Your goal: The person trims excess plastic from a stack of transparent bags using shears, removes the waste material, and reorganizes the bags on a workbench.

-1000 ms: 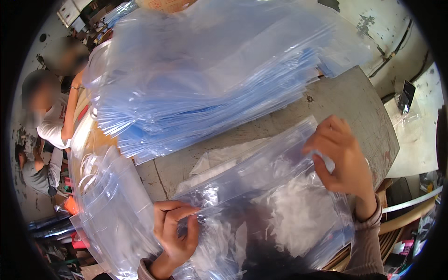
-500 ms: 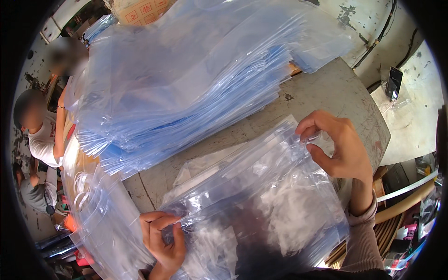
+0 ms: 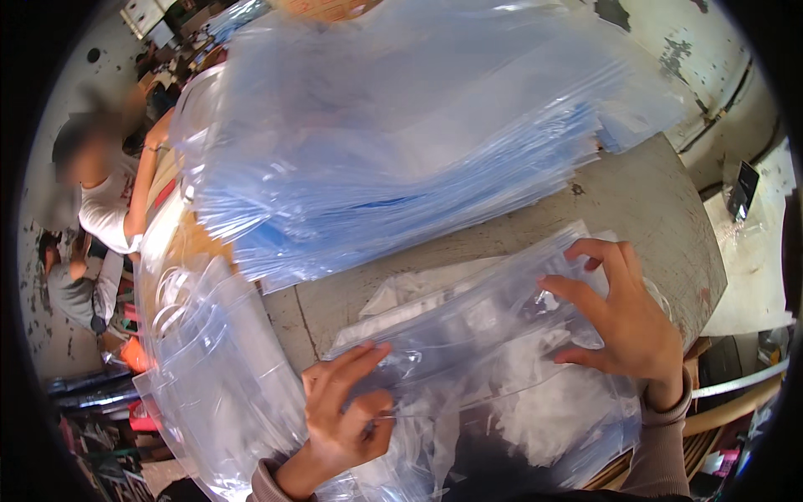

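Observation:
A clear plastic bag [image 3: 493, 326] with a folded band along its far edge lies before me, over more clear plastic sheets at the near table edge. My left hand [image 3: 347, 410] is at its left end, fingers curled over the band and thumb tucked underneath, gripping the plastic. At the other end my right hand [image 3: 631, 318] touches the band with its fingertips. Its fingers are spread, and the thumb stands apart from them over the bag. Pale, crumpled-looking patches show through the clear plastic between the hands.
A tall stack of bluish clear plastic sheets [image 3: 401, 151] covers the far part of the worn table [image 3: 661, 209]. More clear bags with white cord handles [image 3: 222, 360] lie at the left. Two people [image 3: 109, 201] sit beyond them. A phone [image 3: 742, 191] leans upright at the right.
My view has shifted, so the scene sits further right. My right hand's fingers have spread from a near pinch, and my left fingers have moved further over the bag's band.

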The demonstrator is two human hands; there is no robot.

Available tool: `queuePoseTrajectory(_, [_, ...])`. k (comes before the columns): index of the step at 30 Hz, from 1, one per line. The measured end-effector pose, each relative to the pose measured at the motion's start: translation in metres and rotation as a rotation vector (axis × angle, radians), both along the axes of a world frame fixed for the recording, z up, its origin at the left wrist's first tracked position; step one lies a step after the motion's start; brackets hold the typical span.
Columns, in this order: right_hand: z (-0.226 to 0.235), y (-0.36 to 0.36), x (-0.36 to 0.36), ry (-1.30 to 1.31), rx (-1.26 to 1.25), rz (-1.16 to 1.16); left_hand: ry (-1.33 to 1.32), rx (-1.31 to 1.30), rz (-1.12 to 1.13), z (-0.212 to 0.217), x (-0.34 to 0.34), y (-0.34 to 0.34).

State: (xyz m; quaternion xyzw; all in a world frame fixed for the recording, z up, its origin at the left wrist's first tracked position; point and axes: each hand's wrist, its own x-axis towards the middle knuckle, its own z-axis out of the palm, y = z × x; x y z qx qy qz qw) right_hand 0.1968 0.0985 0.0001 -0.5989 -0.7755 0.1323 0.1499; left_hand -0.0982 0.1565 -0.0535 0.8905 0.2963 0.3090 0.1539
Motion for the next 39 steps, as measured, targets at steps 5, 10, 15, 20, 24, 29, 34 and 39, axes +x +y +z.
queuePoseTrajectory(5, [-0.004,-0.001,-0.011,-0.143,0.001,0.004,0.026,0.155,-0.045,-0.004,-0.004,-0.003])
queuePoseTrajectory(10, [-0.002,-0.009,-0.004,-0.179,-0.022,0.078,0.017,0.077,-0.001,0.003,0.000,-0.007])
queuePoseTrajectory(15, [-0.010,0.005,-0.008,-0.060,0.087,0.081,0.042,-0.073,0.072,-0.004,-0.005,0.004])
queuePoseTrajectory(20, [-0.016,0.013,0.000,0.024,0.153,0.088,0.141,-0.001,0.205,-0.001,0.004,0.003])
queuePoseTrajectory(24, [-0.024,0.012,0.009,-0.301,0.538,0.016,0.114,-0.114,0.261,-0.001,0.000,-0.003])
queuePoseTrajectory(29, [-0.038,0.022,0.000,-0.338,0.657,0.179,0.126,-0.129,0.237,-0.013,0.004,0.001])
queuePoseTrajectory(34, [-0.052,0.045,-0.003,-0.187,0.053,0.213,0.240,-0.195,0.043,0.012,-0.024,0.011])
queuePoseTrajectory(39, [-0.016,0.088,0.007,-0.284,-0.210,0.231,0.324,-0.529,0.023,0.023,-0.058,0.015])
